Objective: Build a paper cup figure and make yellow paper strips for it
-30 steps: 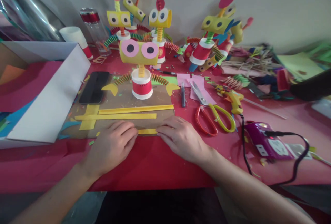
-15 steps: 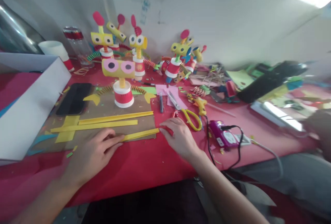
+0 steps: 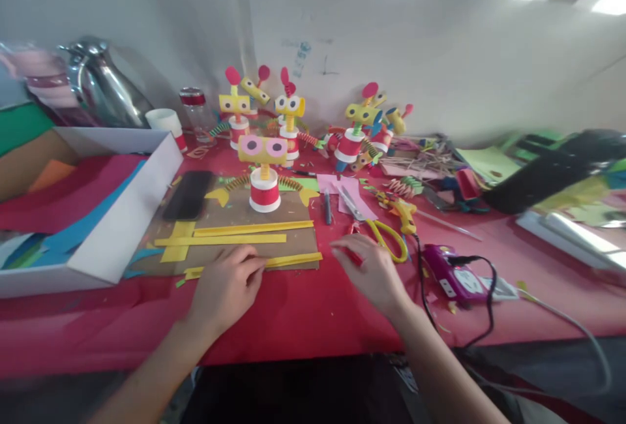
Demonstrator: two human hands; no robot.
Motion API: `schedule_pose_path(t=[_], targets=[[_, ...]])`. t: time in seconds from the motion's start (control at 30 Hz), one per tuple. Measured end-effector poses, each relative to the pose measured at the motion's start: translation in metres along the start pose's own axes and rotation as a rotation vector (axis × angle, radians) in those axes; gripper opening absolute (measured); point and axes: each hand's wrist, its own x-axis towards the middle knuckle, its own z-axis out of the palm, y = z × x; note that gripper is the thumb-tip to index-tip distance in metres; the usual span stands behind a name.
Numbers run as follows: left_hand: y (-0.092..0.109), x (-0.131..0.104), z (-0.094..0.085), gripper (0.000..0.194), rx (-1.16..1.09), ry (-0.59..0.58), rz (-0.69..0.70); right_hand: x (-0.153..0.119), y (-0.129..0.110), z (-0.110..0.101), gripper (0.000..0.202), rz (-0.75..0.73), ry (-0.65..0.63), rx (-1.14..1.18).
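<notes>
Strip (image 3: 293,259) lies along the cardboard's (image 3: 301,242) 6 o'clock edge. Left hand (image 3: 225,286) on it mid-length; can't tell if fingers pinch or just press. Right hand (image 3: 368,271) at left's 3 o'clock, off the strip's end, fingers curled, tips apart. Scissors (image 3: 356,210) at its 12. Past strip at 12: two more strips (image 3: 254,228), then paper robot (image 3: 265,197).

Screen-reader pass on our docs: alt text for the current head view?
A person's left hand touches a yellow paper strip on brown cardboard; the right hand is apart from it, near scissors. Beyond stands a paper-cup figure with pink-and-black eyes.
</notes>
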Motion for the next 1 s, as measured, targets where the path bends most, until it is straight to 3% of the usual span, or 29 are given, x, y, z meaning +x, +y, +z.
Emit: schedule_pose_path(t=[0.13, 0.3, 0.53, 1.0], targets=[[0.016, 0.01, 0.003, 0.021, -0.035, -0.038, -0.017, 0.004, -0.03, 0.028, 0.022, -0.148, -0.149, 0.043], [0.023, 0.017, 0.005, 0.019, -0.046, -0.125, -0.021, 0.01, -0.03, 0.04, 0.025, -0.168, -0.228, -0.028], [0.017, 0.013, 0.013, 0.016, -0.108, -0.068, -0.025, 0.008, -0.027, 0.047, 0.025, -0.182, -0.188, -0.088], [0.016, 0.012, 0.015, 0.018, -0.01, -0.005, 0.008, 0.012, -0.025, 0.056, 0.025, -0.228, -0.138, -0.161]])
